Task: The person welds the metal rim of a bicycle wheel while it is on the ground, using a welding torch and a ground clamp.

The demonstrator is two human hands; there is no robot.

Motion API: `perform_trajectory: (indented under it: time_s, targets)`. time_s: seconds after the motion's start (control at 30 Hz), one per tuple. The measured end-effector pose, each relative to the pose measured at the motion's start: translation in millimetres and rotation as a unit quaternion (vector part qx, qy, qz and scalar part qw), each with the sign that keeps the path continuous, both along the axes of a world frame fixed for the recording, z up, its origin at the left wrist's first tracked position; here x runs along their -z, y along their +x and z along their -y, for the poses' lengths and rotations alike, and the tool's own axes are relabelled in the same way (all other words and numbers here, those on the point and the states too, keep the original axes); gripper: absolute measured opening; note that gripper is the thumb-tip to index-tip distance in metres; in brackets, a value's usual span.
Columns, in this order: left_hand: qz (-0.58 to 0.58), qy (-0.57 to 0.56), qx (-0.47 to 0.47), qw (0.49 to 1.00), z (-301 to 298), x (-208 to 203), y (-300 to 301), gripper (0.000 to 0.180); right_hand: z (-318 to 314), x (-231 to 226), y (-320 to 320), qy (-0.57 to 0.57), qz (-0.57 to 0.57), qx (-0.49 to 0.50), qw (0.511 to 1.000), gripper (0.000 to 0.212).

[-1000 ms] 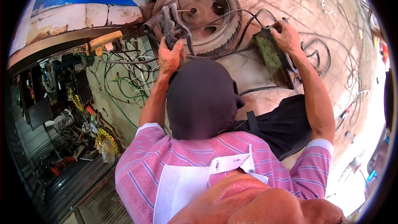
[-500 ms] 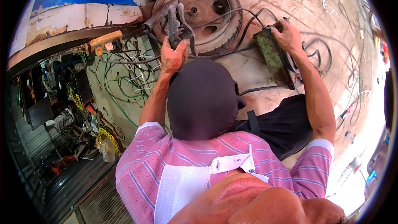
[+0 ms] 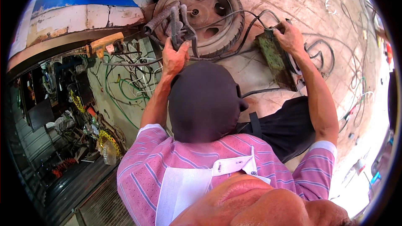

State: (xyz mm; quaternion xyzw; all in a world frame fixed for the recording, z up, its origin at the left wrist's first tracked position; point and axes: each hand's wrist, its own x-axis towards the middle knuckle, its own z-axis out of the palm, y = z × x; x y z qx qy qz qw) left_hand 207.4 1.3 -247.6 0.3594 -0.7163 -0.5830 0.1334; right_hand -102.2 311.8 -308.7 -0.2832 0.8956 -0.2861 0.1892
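Note:
My left hand (image 3: 175, 57) is closed round the lower end of a dark grey metal part (image 3: 179, 25), which has bent arms and a ribbed cylinder at its side. That part stands up in front of a spoked wheel with a tyre (image 3: 209, 44), hiding its left portion. To the right, my right hand (image 3: 289, 37) is bent over the far end of a worn green metal box (image 3: 272, 58). Its fingers are curled on a small dark piece there, too hidden to name. Black cables (image 3: 247, 33) run from the box's far end toward the wheel.
A rounded form in dark cloth (image 3: 205, 100) is in front of my chest. An orange-yellow power strip (image 3: 104, 44) and tangled wires (image 3: 134, 71) are at left, past assorted parts (image 3: 100, 138). Looped cable (image 3: 324, 54) lies on the tiled floor right of the box.
Almost nothing differs. The grey metal part and my left hand have shifted very slightly; both hands keep their hold.

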Motion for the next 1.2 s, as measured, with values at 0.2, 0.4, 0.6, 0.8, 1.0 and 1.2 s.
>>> perform_trajectory:
  time_s: [0.2,0.4,0.6,0.8,1.0,1.2]
  targets:
    - [0.011,-0.002,0.003,1.0,0,1,0,0.036,0,1,2,-0.003,-0.006,0.005,1.0,0.029]
    - [-0.029,0.022,-0.021,0.999,-1,2,-2,0.033,-1,1,1,-0.002,-0.01,0.001,1.0,0.03]
    - [-0.1,0.151,-0.126,0.975,3,10,5,0.03,-1,1,2,-0.008,-0.003,0.0,1.0,0.03]
    - [-0.078,0.162,-0.148,0.972,3,-4,1,0.039,0,-5,3,-0.001,-0.002,-0.001,1.0,0.034]
    - [0.166,-0.201,0.075,0.963,-11,-30,-14,0.049,-4,0,1,0.007,0.0,-0.007,1.0,0.032]
    - [0.139,-0.189,0.036,0.971,-17,-9,-8,0.043,-1,-5,4,-0.014,0.006,-0.007,1.0,0.034]
